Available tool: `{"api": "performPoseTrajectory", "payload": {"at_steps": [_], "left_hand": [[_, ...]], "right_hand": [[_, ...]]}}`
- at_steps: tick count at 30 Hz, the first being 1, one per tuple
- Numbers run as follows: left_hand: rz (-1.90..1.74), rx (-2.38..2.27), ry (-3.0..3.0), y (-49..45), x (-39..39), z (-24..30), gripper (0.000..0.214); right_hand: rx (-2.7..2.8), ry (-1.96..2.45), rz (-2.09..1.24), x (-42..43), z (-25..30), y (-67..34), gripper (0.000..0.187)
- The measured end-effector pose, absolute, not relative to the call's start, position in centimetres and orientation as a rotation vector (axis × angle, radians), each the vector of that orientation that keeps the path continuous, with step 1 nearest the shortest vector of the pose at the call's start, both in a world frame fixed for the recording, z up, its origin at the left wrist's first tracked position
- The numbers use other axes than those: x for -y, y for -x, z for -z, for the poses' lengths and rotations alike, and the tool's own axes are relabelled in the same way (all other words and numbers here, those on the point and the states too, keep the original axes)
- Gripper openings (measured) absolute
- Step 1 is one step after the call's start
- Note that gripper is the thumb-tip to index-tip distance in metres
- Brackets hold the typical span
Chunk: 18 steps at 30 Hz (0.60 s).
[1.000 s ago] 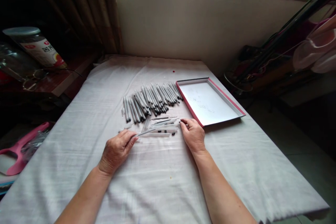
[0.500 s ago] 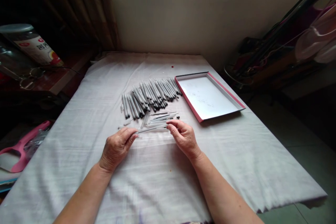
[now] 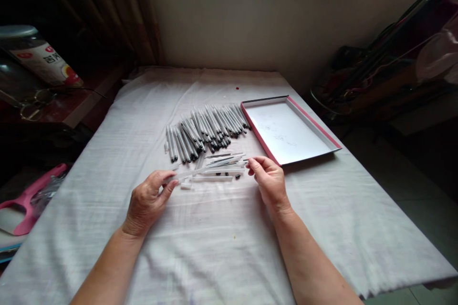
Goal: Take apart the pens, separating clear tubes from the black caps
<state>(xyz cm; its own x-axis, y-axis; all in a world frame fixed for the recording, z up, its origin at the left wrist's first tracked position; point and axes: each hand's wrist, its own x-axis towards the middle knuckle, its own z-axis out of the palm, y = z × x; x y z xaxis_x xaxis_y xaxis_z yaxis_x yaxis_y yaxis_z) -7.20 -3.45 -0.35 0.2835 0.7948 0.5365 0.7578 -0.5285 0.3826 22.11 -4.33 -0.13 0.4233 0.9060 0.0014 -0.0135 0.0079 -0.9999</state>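
Left hand [image 3: 146, 198] pinched on clear tube [image 3: 183, 176], right hand [image 3: 268, 178] apparently on thin dark piece [image 3: 245, 160], above desk [image 3: 214, 257]. Loose tubes [image 3: 214, 178] between hands, piled pens [image 3: 207, 128] beyond. Light fingertip grip, tube steadied, likely serves best.

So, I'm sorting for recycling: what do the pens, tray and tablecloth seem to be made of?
Pens: probably smooth plastic; they look translucent, with black ends.
Tray: likely smooth cardboard, judging by its thin, straight red sides and flat white inside, though plastic is possible.
Tablecloth: matte fabric, from its soft creases.
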Motion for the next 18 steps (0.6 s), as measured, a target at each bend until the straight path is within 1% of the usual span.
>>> {"api": "performPoseTrajectory", "payload": {"at_steps": [5, 11, 14, 18], "left_hand": [[-1.100, -1.614, -2.429, 8.4, 3.1, 0.1, 0.026], [-1.100, -1.626, -2.397, 8.4, 3.0, 0.1, 0.029], [-1.079, -1.583, -2.401, 8.1, 3.1, 0.2, 0.031], [-1.095, -1.505, -2.435, 7.6, 3.3, 0.4, 0.029]], "right_hand": [[0.784, 1.434, -0.933, 3.4, 1.1, -23.2, 0.038], [0.770, 1.490, -0.991, 3.2, 1.2, -23.5, 0.039], [0.906, 1.544, -0.944, 3.2, 1.6, -23.6, 0.037], [0.974, 1.585, -0.810, 3.2, 1.9, -23.5, 0.046]]}}
